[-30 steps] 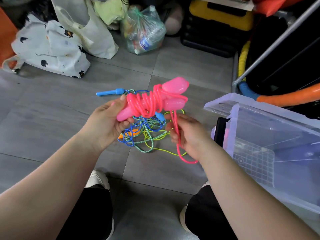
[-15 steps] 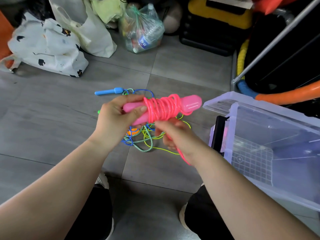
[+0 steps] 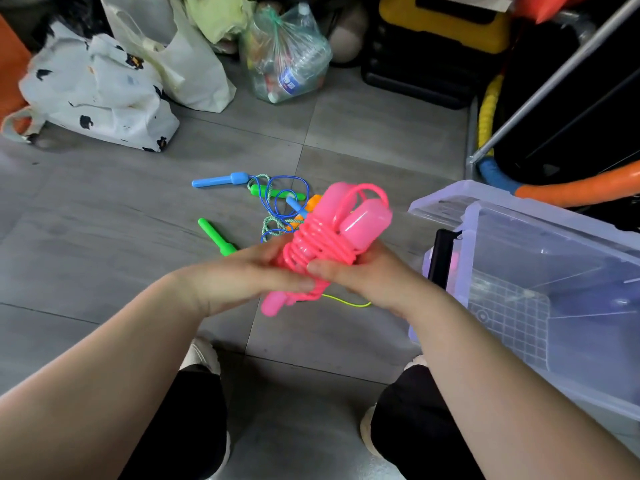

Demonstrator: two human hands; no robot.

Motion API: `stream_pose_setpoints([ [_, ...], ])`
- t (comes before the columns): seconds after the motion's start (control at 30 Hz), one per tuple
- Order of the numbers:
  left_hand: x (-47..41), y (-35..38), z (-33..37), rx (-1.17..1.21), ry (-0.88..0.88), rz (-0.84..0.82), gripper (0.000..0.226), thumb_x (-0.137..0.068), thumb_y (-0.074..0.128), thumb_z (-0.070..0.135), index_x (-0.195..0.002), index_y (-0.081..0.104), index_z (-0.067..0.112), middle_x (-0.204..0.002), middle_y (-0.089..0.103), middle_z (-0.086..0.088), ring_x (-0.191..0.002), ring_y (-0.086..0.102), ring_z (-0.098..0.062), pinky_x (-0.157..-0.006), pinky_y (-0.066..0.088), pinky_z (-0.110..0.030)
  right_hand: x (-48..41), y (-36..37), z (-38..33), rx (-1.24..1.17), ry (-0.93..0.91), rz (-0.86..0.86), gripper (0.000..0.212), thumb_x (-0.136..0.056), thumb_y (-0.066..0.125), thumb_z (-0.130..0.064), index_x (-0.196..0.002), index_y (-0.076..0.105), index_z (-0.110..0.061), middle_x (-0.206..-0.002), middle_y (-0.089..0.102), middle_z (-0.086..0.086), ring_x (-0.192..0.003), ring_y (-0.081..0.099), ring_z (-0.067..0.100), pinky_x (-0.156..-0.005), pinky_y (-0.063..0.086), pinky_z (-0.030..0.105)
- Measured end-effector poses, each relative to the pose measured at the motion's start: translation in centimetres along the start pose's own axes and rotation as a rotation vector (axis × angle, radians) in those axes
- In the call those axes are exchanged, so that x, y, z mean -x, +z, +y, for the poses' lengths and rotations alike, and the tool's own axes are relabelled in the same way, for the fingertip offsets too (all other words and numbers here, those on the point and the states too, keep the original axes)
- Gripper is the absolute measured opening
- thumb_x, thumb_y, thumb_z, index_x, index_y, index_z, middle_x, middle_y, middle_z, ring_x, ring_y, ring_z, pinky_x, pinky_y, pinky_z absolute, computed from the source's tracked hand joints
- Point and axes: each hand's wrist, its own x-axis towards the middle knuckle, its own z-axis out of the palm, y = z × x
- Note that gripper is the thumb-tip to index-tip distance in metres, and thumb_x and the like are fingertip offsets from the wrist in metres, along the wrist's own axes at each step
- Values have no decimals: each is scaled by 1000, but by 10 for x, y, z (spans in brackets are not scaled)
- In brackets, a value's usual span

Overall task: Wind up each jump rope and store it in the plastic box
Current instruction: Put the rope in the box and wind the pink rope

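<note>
A pink jump rope (image 3: 325, 240) is wound in coils round its two pink handles. My left hand (image 3: 242, 278) holds the bundle from the left, fingers over the coils near the lower handle end. My right hand (image 3: 360, 275) grips it from the right, fingers round the coils under the upper handle. Behind it on the floor lies a tangle of other jump ropes (image 3: 273, 202) with blue, green and orange handles. The clear plastic box (image 3: 540, 292) stands open at my right, close to my right wrist.
White fabric bags (image 3: 100, 88) and a clear bag of bottles (image 3: 287, 53) stand at the back. A black and yellow case (image 3: 429, 46), a metal pole (image 3: 554, 77) and coloured hoops (image 3: 575, 188) crowd the back right. My knees and shoes (image 3: 202, 355) are below.
The pink bundle has turned from lying sideways to pointing up and right. The loose pink tail that hung below my right hand is gone into the coils. Both hands have closed in on the bundle.
</note>
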Motion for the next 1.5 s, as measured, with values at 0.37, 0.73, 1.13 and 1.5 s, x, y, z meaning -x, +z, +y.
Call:
stream_pose_setpoints([
  [0.37, -10, 5, 7, 261, 94, 393, 12, -66, 58, 15, -76, 58, 11, -54, 63, 0, -46, 56, -7, -49, 52, -19, -5, -4, 3, -25, 83, 68, 21, -94, 39, -12, -79, 54, -11, -62, 43, 1, -35, 31, 0, -39, 24, 9],
  [0.73, -11, -19, 3, -84, 166, 755, 19, -63, 70, 24, -73, 53, 25, -50, 63, 10, -40, 52, 3, -42, 45, -12, 6, -2, -16, 760, -89, 290, 21, -89, 46, -15, -101, 63, -17, -56, 43, -7, -58, 36, 17, -59, 31, 28],
  [1.13, -18, 4, 0, -436, 107, 612, 69, -74, 69, 7, -133, 37, 21, -102, 59, 1, -92, 59, -17, -78, 45, -20, 13, -3, -24, 622, -255, 265, 9, -83, 60, -18, -79, 66, -13, -54, 46, -18, -53, 45, 4, -62, 39, 28],
  [1.5, -17, 13, 9, -567, 87, 605, 66, -71, 68, 7, -129, 41, 26, -98, 58, 1, -90, 58, -22, -81, 47, -29, 2, -2, -21, 84, -216, 364, 29, -83, 58, -1, -64, 55, -23, -53, 58, -7, -48, 57, 1, -54, 50, 18],
])
